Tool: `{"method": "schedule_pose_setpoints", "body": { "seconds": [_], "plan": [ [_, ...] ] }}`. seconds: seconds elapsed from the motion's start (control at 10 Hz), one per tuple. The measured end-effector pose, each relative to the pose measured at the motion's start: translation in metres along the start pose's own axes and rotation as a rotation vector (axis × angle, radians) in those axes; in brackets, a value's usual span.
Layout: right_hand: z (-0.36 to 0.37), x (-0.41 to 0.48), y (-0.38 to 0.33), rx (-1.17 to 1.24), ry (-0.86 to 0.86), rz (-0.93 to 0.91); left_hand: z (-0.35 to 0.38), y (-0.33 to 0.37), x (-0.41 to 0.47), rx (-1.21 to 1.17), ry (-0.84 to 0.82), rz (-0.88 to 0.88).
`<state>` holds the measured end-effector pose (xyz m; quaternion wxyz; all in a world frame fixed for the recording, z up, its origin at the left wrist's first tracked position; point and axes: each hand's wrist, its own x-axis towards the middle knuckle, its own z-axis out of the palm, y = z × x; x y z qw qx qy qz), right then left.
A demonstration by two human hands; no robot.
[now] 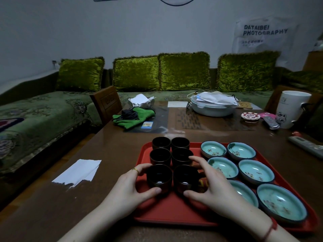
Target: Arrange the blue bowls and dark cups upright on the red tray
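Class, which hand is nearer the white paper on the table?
Left. The left hand, gripping the near-left dark cup, is right of the white paper; the right hand, holding the near-right dark cup, is farther right.

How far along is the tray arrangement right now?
Done: six dark cups stand upright in two columns on the left of the red tray, six blue bowls upright on its right. In hand: the left hand grips the nearest left cup, the right hand the nearest right cup. Left: seemingly just final nudging of those two.
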<state>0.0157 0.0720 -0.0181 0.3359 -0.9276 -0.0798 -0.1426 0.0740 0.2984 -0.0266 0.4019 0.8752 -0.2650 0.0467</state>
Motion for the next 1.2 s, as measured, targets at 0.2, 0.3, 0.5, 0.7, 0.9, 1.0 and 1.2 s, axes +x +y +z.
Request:
{"method": "schedule_pose_setpoints", "body": {
  "seconds": [0.2,0.3,0.5,0.7,0.9,1.0,1.2],
  "plan": [
    [0.004,0.004,0.0,0.047,0.037,-0.015,0.002,-0.003,0.004,0.003,0.013,0.0],
    [0.005,0.005,0.001,0.054,0.045,-0.014,0.002,-0.003,0.004,-0.002,0.015,-0.001],
    [0.006,0.008,0.002,0.076,0.053,-0.016,0.002,-0.003,0.005,0.005,0.019,-0.008],
    [0.006,0.009,0.002,0.074,0.059,0.0,0.005,-0.003,0.004,0.017,0.026,-0.027],
    [0.001,0.004,-0.001,0.069,0.049,0.009,0.009,-0.001,-0.001,-0.001,0.086,-0.017],
    [-0.017,-0.006,-0.013,0.101,0.104,0.006,0.013,-0.002,0.001,-0.094,0.158,-0.022],
    [-0.084,-0.052,-0.047,0.487,0.414,-0.158,0.014,-0.016,0.016,-0.241,0.237,-0.265]
  ]
}}
